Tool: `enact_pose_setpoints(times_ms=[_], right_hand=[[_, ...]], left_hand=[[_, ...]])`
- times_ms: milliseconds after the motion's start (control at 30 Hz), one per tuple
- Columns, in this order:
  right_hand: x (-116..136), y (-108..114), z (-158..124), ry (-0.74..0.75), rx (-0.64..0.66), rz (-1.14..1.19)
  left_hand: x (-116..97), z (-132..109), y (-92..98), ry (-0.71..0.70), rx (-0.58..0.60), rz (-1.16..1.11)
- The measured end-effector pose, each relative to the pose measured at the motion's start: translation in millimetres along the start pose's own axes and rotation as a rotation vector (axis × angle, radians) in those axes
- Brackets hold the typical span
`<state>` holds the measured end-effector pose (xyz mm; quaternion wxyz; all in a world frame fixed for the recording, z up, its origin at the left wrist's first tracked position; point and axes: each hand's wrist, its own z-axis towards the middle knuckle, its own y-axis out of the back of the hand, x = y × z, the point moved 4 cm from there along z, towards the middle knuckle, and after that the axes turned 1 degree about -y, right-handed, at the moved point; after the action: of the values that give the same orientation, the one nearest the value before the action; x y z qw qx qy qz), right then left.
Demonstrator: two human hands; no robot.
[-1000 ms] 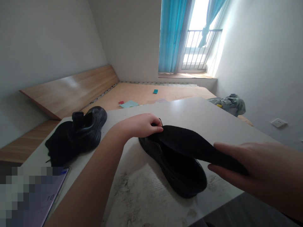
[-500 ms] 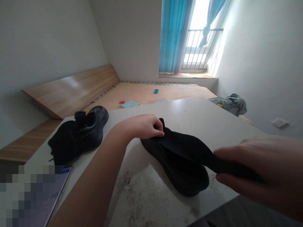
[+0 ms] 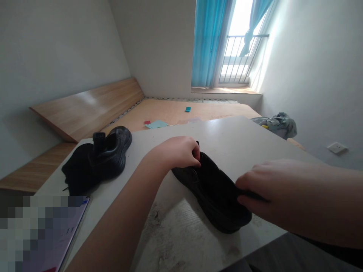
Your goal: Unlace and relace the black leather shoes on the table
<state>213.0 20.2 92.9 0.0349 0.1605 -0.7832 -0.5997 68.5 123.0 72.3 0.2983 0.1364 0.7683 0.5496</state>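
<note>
A black shoe [image 3: 218, 219] rests on the white table, its opening facing up and toward the right. My left hand [image 3: 184, 151] is closed at its front part, thumb and fingers pinching the shoe's upper edge. My right hand [image 3: 258, 185] grips the rear end of a thin black insole [image 3: 252, 195] at the shoe's heel end. The insole's front part lies within the shoe opening, where dark on dark hides its outline. A second black shoe [image 3: 113, 158] with a strap lies on its side at the left, against a black cloth-like item [image 3: 78, 170].
A phone [image 3: 64, 236] lies at the table's near left. Behind the white table [image 3: 221, 132] is a bed [image 3: 218, 109] with small coloured items and a wooden headboard [image 3: 90, 105]. Crumpled grey clothing [image 3: 279, 122] sits beyond the table's right edge.
My right hand has moved left toward the shoe, and the insole has gone deeper into the opening. My left hand keeps its pinch at the shoe's front.
</note>
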Motion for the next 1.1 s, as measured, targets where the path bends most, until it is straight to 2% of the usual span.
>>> enact_pose_setpoints(times_ms=[133,200,233,267,400,467,600,733,833,967,1033,1100], right_hand=[[23,12,5,-0.013,0.293,-0.167],[25,10,1,0.000,0.340,-0.182],[23,8,-2,0.012,0.314,-0.173],[19,4,-5,0.025,0.252,-0.163],[2,-10,-24,0.067,-0.225,-0.215],[0,-16,-35,0.098,-0.407,-0.249],[7,-24,-43,0.152,-0.537,-0.275],[16,-24,-39,0.193,-0.575,-0.246],[25,-18,-31,0.225,-0.463,-0.186],[40,-7,-17,0.206,-0.084,-0.154],[45,-1,-10,0.163,-0.018,-0.169],[49,2,-3,0.142,-0.025,-0.200]], left_hand=[[2,-2,-0.4,-0.006,0.029,-0.002],[2,-3,-0.7,0.013,0.045,0.004],[2,-4,-0.6,0.025,0.048,0.011],[2,-5,-0.4,0.035,0.048,0.018],[-1,-5,-0.3,0.047,0.036,0.032],[-2,-5,-0.8,0.047,0.028,0.036],[-3,-4,-2.4,0.045,0.008,0.050],[-5,-3,-3.4,0.044,-0.016,0.081],[-7,-2,-4.2,0.051,-0.039,0.117],[-11,0,-5.2,0.079,-0.081,0.179],[-13,1,-5.2,0.083,-0.100,0.204],[-15,1,-5.0,0.080,-0.107,0.215]])
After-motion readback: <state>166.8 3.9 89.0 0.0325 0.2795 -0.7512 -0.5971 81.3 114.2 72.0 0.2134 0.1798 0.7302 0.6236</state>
